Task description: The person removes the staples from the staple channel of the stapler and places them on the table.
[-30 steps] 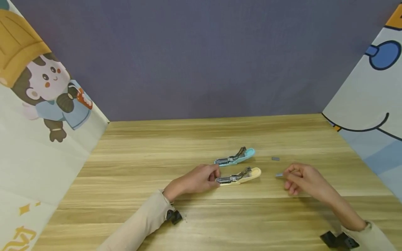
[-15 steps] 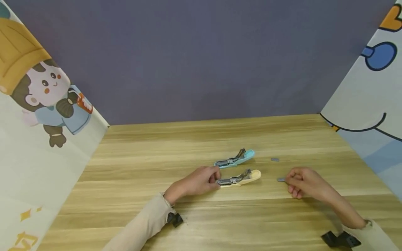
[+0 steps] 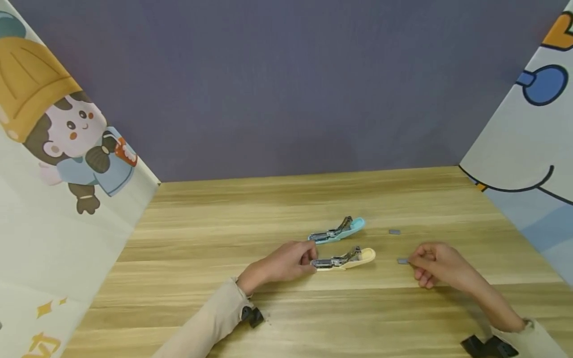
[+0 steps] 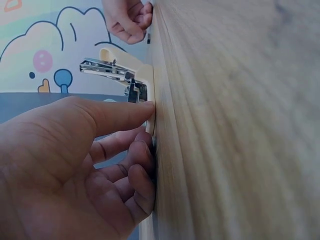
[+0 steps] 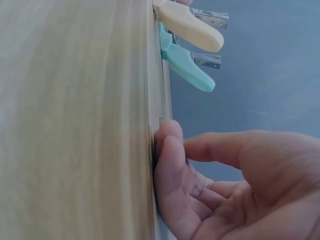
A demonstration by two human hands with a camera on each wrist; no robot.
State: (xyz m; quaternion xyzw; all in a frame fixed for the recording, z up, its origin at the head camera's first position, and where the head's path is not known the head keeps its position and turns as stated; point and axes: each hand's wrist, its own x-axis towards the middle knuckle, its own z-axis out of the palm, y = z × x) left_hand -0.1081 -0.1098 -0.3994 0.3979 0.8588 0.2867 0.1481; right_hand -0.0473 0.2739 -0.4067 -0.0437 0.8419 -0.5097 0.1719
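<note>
My left hand [image 3: 284, 261] pinches the left end of an opened cream stapler [image 3: 367, 256], which lies on the table with its metal magazine exposed. Behind it lies a light blue stapler [image 3: 357, 224], also opened out; my hand is close to its left end. Farther right, my right hand [image 3: 440, 264] has thumb and forefinger on the right end of a small grey staple strip [image 3: 402, 261], at the table surface. The right wrist view mostly hides that strip behind the fingertips. In the left wrist view the cream stapler [image 4: 145, 75] stands out beyond my thumb.
A second grey staple strip [image 3: 394, 231] lies on the wooden table [image 3: 215, 214], right of the light blue stapler. A dark panel [image 3: 304, 89] rises along the back edge. Printed cartoon panels flank the table at left [image 3: 27, 214] and right [image 3: 506, 144].
My right hand and the staple strip at its fingertips have shifted slightly toward the front of the table. The left hand and both staplers stay in place while the head view tilts a little.
</note>
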